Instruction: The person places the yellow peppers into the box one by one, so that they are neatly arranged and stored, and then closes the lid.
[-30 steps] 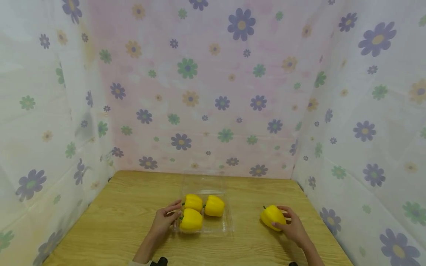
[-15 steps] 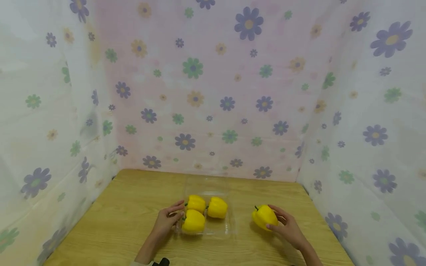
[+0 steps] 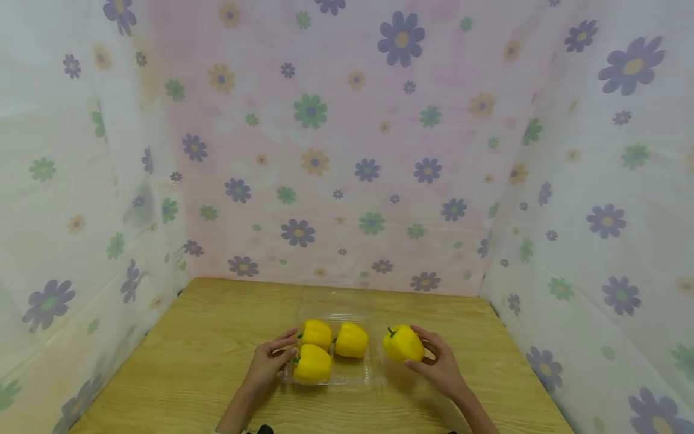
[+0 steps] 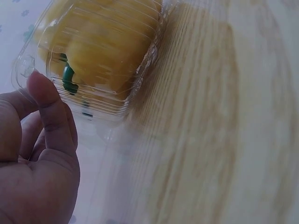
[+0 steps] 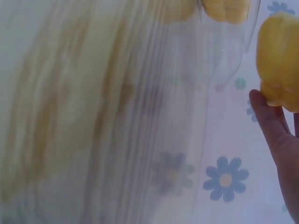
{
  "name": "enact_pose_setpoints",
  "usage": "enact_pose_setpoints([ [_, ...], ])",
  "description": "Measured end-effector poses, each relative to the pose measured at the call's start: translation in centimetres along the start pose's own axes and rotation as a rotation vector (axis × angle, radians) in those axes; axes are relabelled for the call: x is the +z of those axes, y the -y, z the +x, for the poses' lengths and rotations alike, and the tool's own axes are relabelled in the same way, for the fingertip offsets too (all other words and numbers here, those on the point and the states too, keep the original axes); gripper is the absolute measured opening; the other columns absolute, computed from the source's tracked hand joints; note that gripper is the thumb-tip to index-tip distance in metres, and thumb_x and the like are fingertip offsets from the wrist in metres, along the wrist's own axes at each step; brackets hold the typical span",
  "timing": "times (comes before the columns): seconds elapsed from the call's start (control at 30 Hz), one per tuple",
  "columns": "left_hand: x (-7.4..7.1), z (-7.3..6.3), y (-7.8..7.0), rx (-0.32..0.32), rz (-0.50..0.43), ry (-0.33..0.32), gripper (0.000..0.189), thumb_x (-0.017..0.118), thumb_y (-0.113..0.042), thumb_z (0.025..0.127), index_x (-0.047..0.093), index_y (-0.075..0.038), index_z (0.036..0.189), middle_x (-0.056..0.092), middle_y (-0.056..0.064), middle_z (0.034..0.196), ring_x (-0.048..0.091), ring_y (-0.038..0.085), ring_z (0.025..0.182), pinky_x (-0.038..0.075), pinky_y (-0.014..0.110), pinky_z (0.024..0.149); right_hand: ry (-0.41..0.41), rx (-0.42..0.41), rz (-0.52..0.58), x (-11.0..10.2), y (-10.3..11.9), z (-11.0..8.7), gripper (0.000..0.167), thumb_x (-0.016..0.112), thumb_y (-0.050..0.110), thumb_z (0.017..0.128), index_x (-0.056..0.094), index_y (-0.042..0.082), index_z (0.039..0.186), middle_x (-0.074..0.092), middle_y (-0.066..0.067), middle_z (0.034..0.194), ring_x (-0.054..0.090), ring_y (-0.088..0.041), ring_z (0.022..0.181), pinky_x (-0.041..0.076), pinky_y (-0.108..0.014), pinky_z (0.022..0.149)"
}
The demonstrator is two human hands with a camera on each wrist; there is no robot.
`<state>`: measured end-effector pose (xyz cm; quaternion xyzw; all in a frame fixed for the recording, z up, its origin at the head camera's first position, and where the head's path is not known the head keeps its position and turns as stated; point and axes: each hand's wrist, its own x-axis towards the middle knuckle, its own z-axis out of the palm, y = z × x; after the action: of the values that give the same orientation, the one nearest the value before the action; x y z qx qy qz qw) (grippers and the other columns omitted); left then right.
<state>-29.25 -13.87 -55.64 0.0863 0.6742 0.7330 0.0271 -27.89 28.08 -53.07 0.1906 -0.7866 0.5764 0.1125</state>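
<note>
My left hand (image 3: 265,364) pinches the left rim of a clear plastic clamshell container (image 3: 355,375). The left wrist view shows the thumb (image 4: 46,95) on a rim corner of it. Inside are three yellow bell peppers: one at back left (image 3: 317,333), another at front left (image 3: 312,364), the third at back right (image 3: 351,340). Just right of the container, my right hand (image 3: 440,365) holds a fourth yellow bell pepper (image 3: 403,344) between thumb and fingers, its green stem tilted up to the left. In the right wrist view this pepper (image 5: 279,58) is partly cut off.
The container's transparent lid (image 3: 333,301) lies folded back towards the rear wall. Everything stands on a wood-grain table (image 3: 217,325). Flower-patterned cloth (image 3: 336,144) encloses its back and both sides. The container's front right part shows bare plastic.
My right hand has carried its bell pepper leftwards and slightly up, from the table's right side to beside the container. The left hand keeps its place at the rim.
</note>
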Motion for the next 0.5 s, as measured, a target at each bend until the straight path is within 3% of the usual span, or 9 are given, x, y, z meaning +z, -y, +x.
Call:
enact_pose_setpoints([
  [0.23,0.1,-0.3,-0.1,-0.042,-0.045,-0.032,0.044,0.07,-0.005,0.096,0.059,0.008,0.136,0.042,0.011,0.159,0.057,0.009,0.073,0.05,0.019,0.057,0.048,-0.044,0.037,1.5,1.2,0.2,0.074,0.083,0.004,0.083,0.051,0.013,0.149,0.051,-0.018,0.137,0.061,-0.005,0.116,0.06,-0.031,0.087],
  [0.5,0.1,-0.2,0.0,-0.033,-0.058,-0.01,0.043,0.069,-0.003,0.096,0.059,0.009,0.136,0.041,0.014,0.16,0.053,0.008,0.067,0.05,0.019,0.055,0.109,-0.032,0.056,2.7,1.9,-0.2,0.07,0.083,0.006,0.084,0.052,0.012,0.147,0.052,-0.018,0.136,0.062,-0.006,0.117,0.06,-0.034,0.087],
])
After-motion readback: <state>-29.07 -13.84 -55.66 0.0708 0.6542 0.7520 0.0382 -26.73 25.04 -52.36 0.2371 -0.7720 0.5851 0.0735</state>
